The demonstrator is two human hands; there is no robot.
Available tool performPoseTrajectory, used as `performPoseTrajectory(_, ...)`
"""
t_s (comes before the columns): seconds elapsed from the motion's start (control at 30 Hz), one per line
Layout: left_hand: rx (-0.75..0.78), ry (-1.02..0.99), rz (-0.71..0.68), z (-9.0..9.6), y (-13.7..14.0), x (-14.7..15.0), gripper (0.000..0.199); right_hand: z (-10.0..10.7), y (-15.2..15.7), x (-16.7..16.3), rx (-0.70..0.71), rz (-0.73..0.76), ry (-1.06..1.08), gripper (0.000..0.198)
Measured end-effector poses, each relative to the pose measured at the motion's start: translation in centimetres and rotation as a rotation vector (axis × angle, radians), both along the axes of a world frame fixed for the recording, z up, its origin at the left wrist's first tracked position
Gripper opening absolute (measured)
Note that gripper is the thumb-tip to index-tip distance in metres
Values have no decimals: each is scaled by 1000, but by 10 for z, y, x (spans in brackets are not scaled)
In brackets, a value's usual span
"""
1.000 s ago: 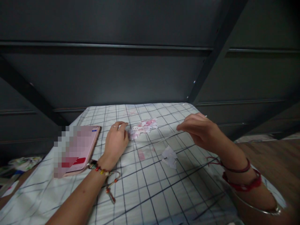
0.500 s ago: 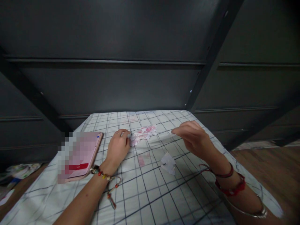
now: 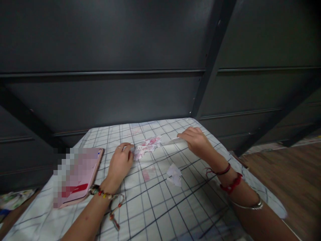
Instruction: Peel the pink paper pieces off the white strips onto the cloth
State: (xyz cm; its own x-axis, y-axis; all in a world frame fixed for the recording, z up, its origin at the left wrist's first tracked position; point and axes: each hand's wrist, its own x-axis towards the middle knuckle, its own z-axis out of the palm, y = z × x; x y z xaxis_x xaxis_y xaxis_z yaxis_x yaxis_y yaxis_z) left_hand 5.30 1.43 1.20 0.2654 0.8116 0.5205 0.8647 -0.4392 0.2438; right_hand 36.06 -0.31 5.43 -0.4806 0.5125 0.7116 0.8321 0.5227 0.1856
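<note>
My left hand (image 3: pixel 120 164) rests on the checked cloth with its fingers curled. Its fingertips are at the left end of a patch of torn paper pieces (image 3: pixel 148 145) with pink print, beside something small and whitish that I cannot make out. To the right of the patch, my right hand (image 3: pixel 197 142) is raised a little above the cloth, thumb and fingers pinched on a thin translucent strip (image 3: pixel 173 140) that looks like clear tape. The strip reaches left towards the paper. Nearer to me lie a pink-and-white scrap (image 3: pixel 149 173) and a white scrap (image 3: pixel 174 175).
A pink-edged phone (image 3: pixel 82 177), partly pixelated, lies left of my left forearm. The checked cloth (image 3: pixel 155 214) covers the table. Dark panels (image 3: pixel 120 100) stand right behind its far edge. Wooden floor (image 3: pixel 298 174) shows at the right.
The view has shifted slightly, moving the scene left. My right hand has tilted, and the strip at its fingertips shows more plainly. My left hand keeps its place by the paper.
</note>
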Motion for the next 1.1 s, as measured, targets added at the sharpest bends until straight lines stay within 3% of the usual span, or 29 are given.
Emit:
performPoseTrajectory(0.33,-34,9,-22,0,0,3,34,-7,1,-15,64,15,93,36)
performPoseTrajectory(0.7,-28,35,-54,-1,2,8,35,-24,18,-24,23,-73,145,39)
performPoseTrajectory(0.9,-50,44,-54,1,1,12,34,-15,11,-20,-23,10,39,35)
performPoseTrajectory(1.1,-30,50,-90,-1,2,15,35,-12,7,-24,57,-6,71,33)
